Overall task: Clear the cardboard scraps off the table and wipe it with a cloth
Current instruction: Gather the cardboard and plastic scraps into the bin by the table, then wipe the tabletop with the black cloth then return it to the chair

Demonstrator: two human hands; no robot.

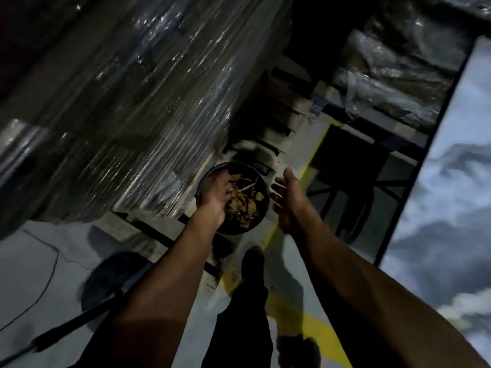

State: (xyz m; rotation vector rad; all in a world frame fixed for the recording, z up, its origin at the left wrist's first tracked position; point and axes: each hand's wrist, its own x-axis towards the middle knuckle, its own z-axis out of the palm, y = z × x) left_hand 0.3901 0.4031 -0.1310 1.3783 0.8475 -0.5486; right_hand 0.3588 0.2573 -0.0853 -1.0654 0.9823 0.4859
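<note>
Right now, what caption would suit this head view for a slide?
Left hand reaches into a round black bin of cardboard scraps; right hand hovers open beside it.

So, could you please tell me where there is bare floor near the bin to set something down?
Bare grey floor lies left, bordered by the plastic-wrapped pallet stack and a dark round object. Around the round black bin of cardboard scraps it is crowded: left hand, right hand, shoe.
</note>
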